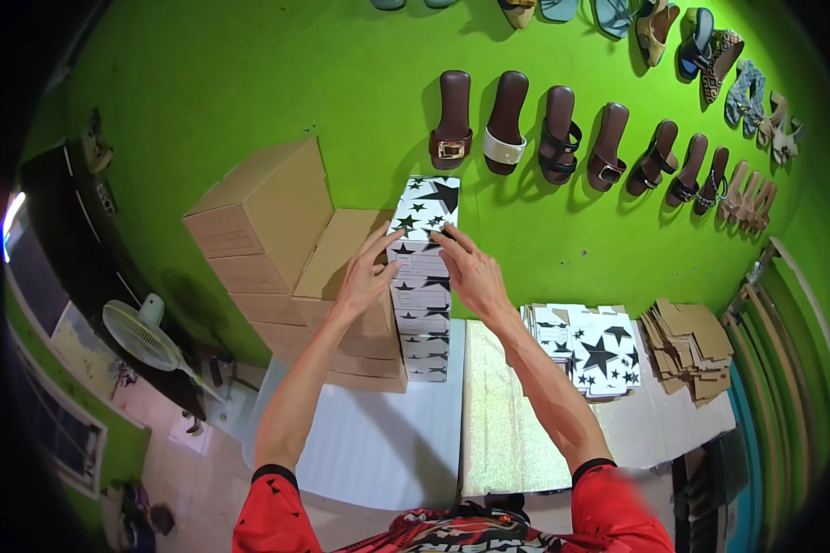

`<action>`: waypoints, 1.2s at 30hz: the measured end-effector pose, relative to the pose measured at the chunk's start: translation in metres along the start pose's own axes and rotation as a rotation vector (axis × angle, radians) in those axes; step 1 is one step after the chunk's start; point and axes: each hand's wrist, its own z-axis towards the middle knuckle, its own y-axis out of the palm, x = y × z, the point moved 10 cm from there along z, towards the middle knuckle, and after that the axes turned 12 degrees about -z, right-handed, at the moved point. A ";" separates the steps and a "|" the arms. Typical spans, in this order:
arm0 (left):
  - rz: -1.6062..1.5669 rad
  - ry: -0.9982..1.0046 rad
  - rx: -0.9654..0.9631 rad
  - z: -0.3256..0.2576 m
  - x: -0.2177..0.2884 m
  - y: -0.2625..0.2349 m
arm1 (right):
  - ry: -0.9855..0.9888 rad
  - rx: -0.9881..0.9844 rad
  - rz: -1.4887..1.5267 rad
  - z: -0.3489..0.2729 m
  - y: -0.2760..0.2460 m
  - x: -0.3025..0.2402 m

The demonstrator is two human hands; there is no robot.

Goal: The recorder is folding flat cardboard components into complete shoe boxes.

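Note:
Both arms reach forward to a tall stack of white shoeboxes (pixel 422 323) printed with black stars, standing against the green wall. My left hand (pixel 369 276) presses on the left side of the top shoebox (pixel 424 207), with its fingertips at the lid's edge. On the opposite side, my right hand (pixel 473 275) has its fingers over the right edge of that same box. The top shoebox sits between the two hands, in line with the boxes below it. Its lid looks closed.
Brown cartons (pixel 263 212) are piled left of the stack. Flat star-printed boxes (pixel 586 350) and flat brown cardboard pieces (pixel 692 341) lie on the table (pixel 650 419) to the right. Sandals (pixel 558 138) hang on the wall. A fan (pixel 143 336) stands at the left.

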 end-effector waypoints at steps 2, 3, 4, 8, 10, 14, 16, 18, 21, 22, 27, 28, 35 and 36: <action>-0.025 -0.001 -0.003 0.000 0.000 -0.003 | -0.007 0.004 -0.015 0.001 0.001 -0.003; -0.008 0.001 0.001 -0.001 -0.001 -0.005 | -0.006 0.005 -0.016 0.001 0.002 -0.003; 0.010 0.005 0.006 -0.001 -0.001 -0.007 | -0.002 0.006 -0.016 0.001 0.003 -0.004; 0.018 0.031 0.003 -0.002 0.003 -0.007 | 0.002 0.004 -0.002 0.002 0.004 -0.003; -0.006 0.016 0.002 -0.001 0.007 -0.003 | -0.003 0.024 -0.048 0.000 0.002 -0.001; 0.359 0.206 0.118 -0.018 0.033 -0.008 | -0.027 0.129 -0.059 -0.011 -0.010 -0.014; 0.321 0.213 0.148 -0.026 0.047 0.009 | 0.010 0.100 -0.065 -0.027 -0.011 0.004; 0.376 0.260 0.171 -0.041 0.056 0.028 | 0.093 0.121 -0.029 -0.051 -0.013 0.030; 0.303 0.425 0.197 -0.081 0.074 0.071 | 0.168 0.120 -0.070 -0.105 -0.006 0.076; 0.286 0.445 0.151 -0.097 0.071 0.087 | 0.185 0.103 -0.059 -0.124 0.002 0.086; 0.101 0.134 -0.104 -0.150 -0.021 0.205 | 0.328 -0.149 -0.225 -0.251 0.047 0.166; 0.087 0.032 -0.175 -0.154 -0.040 0.239 | 0.364 -0.232 -0.297 -0.283 0.051 0.193; 0.257 -0.312 -0.578 -0.200 -0.174 0.394 | 0.502 -0.503 -0.509 -0.428 0.019 0.330; 0.265 -0.319 -0.610 -0.201 -0.182 0.410 | 0.524 -0.509 -0.469 -0.437 0.011 0.345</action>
